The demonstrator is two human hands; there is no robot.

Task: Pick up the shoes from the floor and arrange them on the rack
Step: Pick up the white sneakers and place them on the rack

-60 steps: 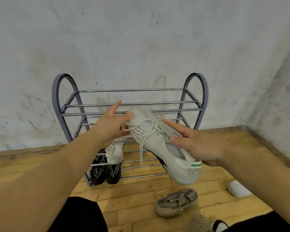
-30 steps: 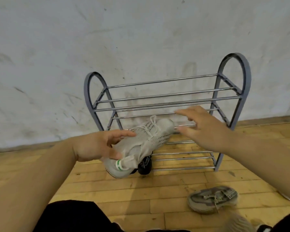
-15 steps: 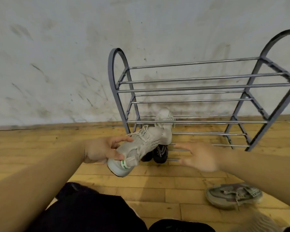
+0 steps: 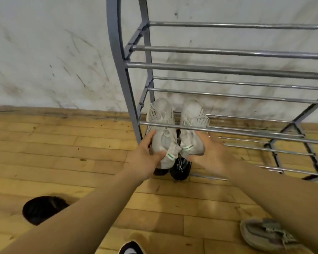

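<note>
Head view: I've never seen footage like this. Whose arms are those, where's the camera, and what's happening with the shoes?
There is no machine here. A person wears a camera on the head, looking forward and down, so you see their own bare arms. The left hand grips the heel of the left white shoe, and the right hand grips the right white shoe. Both shoes lie toes toward the wall on a lower shelf of the metal rack. A black pair sits beneath them. A grey shoe lies on the wooden floor, not yet put away.
</note>
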